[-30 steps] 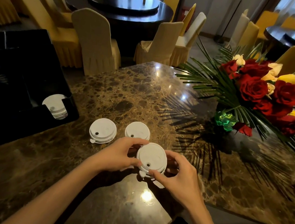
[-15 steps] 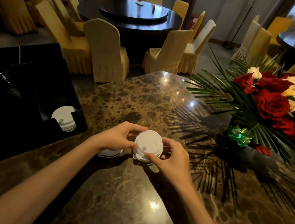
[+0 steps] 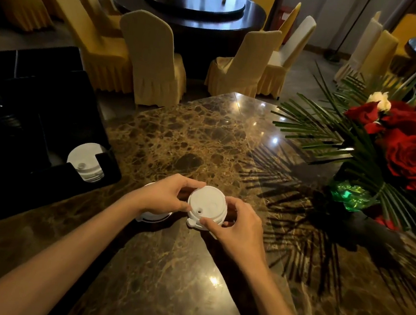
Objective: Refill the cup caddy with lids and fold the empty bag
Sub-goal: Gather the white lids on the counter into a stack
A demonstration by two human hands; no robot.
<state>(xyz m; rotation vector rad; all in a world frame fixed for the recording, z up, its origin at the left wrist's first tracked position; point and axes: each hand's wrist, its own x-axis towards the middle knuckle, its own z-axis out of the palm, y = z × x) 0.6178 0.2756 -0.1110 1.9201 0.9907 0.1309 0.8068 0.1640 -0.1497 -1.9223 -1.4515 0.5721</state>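
A red rose bouquet [image 3: 407, 154] lies on the marble table [image 3: 204, 136], with covered chairs [image 3: 153, 58] beyond

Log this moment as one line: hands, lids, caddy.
left hand: grips lid stack | right hand: grips same stack | second lid stack: on table, beneath left hand | caddy: some lids loaded

Both hands, left hand [image 3: 164, 197] and right hand [image 3: 235, 225], now hold the lid stack [image 3: 207, 206] set onto the lone lid, beside the other stack [image 3: 152, 215].
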